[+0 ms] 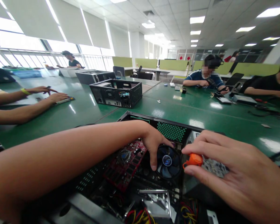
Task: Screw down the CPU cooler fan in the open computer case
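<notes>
An open black computer case [170, 124] lies in front of me, its inside exposed. My left hand [155, 144] reaches into it and grips the rim of a round black cooling fan [167, 161], thumb at the near left side; its other fingers are partly hidden behind the fan. Just right of the fan, my right hand [231, 165] pinches a small orange object [194, 159] between thumb and fingers; its exact kind is unclear. A red graphics card [126, 163] sits left of the fan. Nearer to me are a silver metal bracket [156, 202] and red and yellow cables [140, 216].
Beyond my case stands another open computer case [116, 93] on the green table [154, 107], with a grey one [95, 76] behind it. A co-worker's hands [53, 95] are at the left. Two people sit at the right among parts and tools.
</notes>
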A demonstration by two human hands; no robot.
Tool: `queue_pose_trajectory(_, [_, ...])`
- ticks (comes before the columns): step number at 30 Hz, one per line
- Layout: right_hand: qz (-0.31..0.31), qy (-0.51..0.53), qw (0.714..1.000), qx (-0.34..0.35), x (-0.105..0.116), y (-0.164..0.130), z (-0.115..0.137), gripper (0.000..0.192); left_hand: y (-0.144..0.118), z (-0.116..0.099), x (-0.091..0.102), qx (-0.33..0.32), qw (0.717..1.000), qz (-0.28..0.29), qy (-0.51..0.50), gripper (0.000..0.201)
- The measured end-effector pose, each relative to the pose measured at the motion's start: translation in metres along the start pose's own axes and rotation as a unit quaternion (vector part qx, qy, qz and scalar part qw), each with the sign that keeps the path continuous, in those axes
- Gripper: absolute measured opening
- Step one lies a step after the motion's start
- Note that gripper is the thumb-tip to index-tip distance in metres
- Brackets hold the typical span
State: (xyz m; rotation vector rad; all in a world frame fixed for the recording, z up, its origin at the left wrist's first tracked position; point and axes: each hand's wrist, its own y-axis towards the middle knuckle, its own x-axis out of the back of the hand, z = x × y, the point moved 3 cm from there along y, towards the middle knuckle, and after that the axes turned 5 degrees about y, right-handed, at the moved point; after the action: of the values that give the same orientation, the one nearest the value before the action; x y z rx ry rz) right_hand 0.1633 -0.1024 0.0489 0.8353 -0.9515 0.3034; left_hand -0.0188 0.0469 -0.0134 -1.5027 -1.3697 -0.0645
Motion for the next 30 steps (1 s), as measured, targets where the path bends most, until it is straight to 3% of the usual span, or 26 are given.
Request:
queue_pose_trajectory(12, [-0.048,-0.028,0.997,-0.056,-0.001,-0.034,-0.019,0.03,0.001,0.002,0.003,0.003,1.0,0.006,-0.025,0.104])
queue_pose_trajectory(17, [-0.031,-0.024,0.998,-0.053,0.0,-0.016,-0.015,0.032,0.003,0.003,0.002,-0.002,0.999,0.019,-0.037,0.095])
queue_pose_trajectory(20, [-0.016,-0.027,0.999,-0.025,0.0,-0.004,-0.006,0.036,0.004,0.003,0.002,0.0,0.999,0.014,-0.036,0.1])
queue_pose_trajectory(23, [-0.031,-0.038,0.999,-0.016,0.001,-0.005,0.001,0.035,0.003,0.002,0.002,0.001,0.999,0.002,-0.041,0.108])
queue_pose_trajectory(30, [-0.045,0.007,0.999,-0.002,-0.004,-0.012,0.009,0.03,0.003,0.006,0.001,-0.012,0.999,-0.049,-0.004,0.106])
